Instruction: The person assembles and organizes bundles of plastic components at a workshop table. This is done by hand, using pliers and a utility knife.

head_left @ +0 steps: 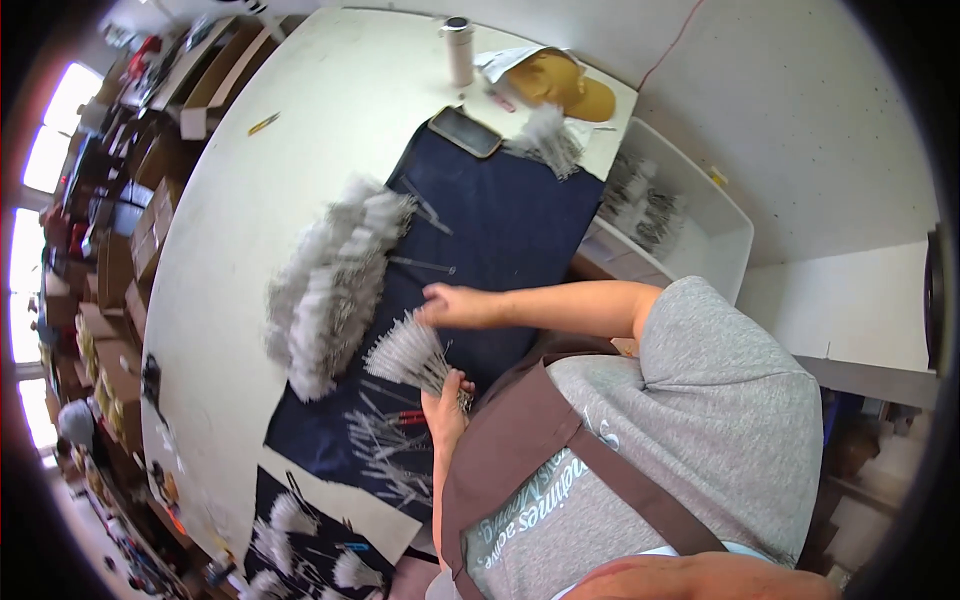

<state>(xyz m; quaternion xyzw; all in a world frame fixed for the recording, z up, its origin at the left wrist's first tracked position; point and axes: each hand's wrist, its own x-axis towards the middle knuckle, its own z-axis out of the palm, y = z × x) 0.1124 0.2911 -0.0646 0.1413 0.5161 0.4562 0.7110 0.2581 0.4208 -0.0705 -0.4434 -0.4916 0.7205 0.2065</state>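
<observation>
My left hand [448,398] is closed round the wire stems of a bunch of small white-grey brushes [405,352], whose bristle heads fan out up and to the left. My right hand [455,306] hovers at the upper edge of that bunch with fingers bent; they are blurred, and what they hold, if anything, cannot be made out. Left of both hands lies a large heap of similar brushes [335,290] on the dark blue cloth [490,240]. Loose thin brushes [385,450] are scattered below my left hand, beside a red-handled tool [411,418].
At the far end are a phone [465,132], a bottle [458,52], a yellow cap [560,82] and another brush bunch [548,140]. A white bin [735,225] with brushes stands beside the table. More bunches [290,515] lie on a second dark cloth; cardboard boxes [155,230] stand beyond the table.
</observation>
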